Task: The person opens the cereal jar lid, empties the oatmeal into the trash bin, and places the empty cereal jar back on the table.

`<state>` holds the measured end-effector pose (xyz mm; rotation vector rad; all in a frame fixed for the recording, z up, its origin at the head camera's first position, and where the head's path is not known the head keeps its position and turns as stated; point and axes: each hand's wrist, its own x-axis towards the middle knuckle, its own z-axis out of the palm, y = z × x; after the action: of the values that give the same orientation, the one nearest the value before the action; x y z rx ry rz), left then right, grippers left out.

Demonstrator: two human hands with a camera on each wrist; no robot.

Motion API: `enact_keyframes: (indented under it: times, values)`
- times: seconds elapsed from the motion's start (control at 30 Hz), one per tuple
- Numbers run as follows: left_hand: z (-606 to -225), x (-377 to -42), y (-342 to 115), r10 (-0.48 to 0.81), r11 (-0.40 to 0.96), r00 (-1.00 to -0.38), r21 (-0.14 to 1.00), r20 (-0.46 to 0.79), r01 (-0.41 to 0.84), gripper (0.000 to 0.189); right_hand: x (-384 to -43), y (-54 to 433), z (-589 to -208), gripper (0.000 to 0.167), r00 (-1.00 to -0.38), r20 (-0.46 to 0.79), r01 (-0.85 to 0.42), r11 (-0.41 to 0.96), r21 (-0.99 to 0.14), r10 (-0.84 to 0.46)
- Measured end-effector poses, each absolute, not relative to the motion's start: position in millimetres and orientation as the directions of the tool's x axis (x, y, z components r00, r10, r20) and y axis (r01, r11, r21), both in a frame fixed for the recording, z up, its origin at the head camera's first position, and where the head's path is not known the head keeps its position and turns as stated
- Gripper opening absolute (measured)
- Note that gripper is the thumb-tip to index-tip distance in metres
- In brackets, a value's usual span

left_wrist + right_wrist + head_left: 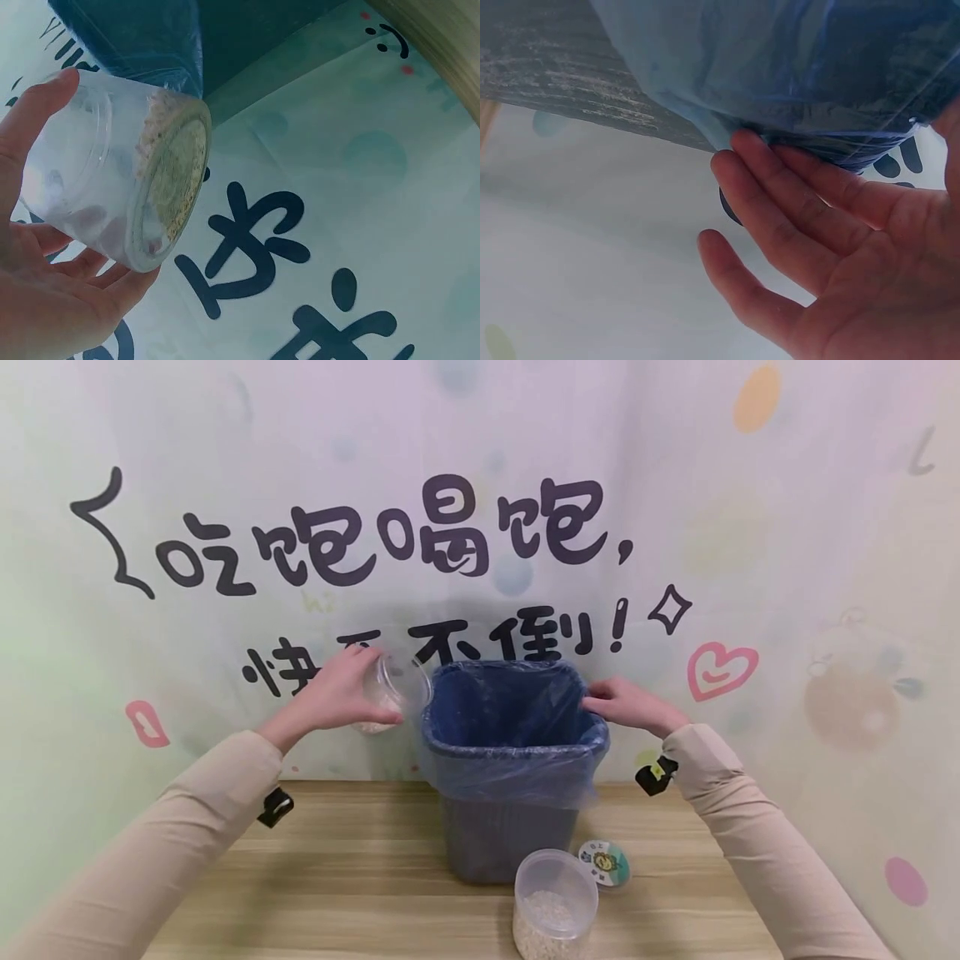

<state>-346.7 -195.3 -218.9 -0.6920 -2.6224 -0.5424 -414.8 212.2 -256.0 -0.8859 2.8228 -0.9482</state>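
Note:
My left hand (337, 693) grips a clear plastic jar (399, 687) beside the left rim of a dark bin (510, 839). The jar is tilted, its mouth towards the bin, and pale flakes (178, 180) lie against its base in the left wrist view. A blue plastic bag (517, 777) lines the bin and folds over its rim. On the opposite side, my right hand (626, 703) holds the bagged rim, with the thumb at the top. In the right wrist view its fingers (780, 217) lie along the outside of the bag.
In front of the bin stands another clear jar (555, 910), lidless and partly filled with pale flakes. A round printed lid (604, 865) lies beside it on the wooden table (337, 877). Behind the bin hangs a pale backdrop (675, 485) with black lettering.

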Motion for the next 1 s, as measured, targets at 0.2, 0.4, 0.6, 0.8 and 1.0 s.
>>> enact_keyframes:
  times: [0.2,0.4,0.6,0.8,1.0]
  values:
    - [-207.4,-358.7,-176.7,0.363,0.836,-0.841,0.258,0.401,0.484,0.083,-412.7,211.3,-256.3,0.022,-0.838,0.141,-0.501,0.641,-0.581,-0.527]
    - [-199.2,-363.4,-164.4,0.377,0.855,-0.85,0.215,0.367,0.472,0.09,-411.2,211.4,-257.4,0.018,-0.831,0.162,-0.521,0.642,-0.563,-0.532]
    - [-194.6,-365.6,-159.5,0.387,0.87,-0.853,0.168,0.351,0.464,0.091,-413.5,212.1,-258.1,0.02,-0.842,0.156,-0.504,0.646,-0.573,-0.517]
    - [-194.3,-367.1,-155.9,0.374,0.884,-0.859,0.145,0.349,0.444,0.086,-412.7,214.1,-259.0,0.023,-0.851,0.129,-0.476,0.642,-0.601,-0.509]
    - [-194.3,-366.3,-152.9,0.367,0.897,-0.86,0.109,0.355,0.428,0.086,-411.5,215.2,-260.1,0.026,-0.864,0.114,-0.451,0.652,-0.61,-0.491]
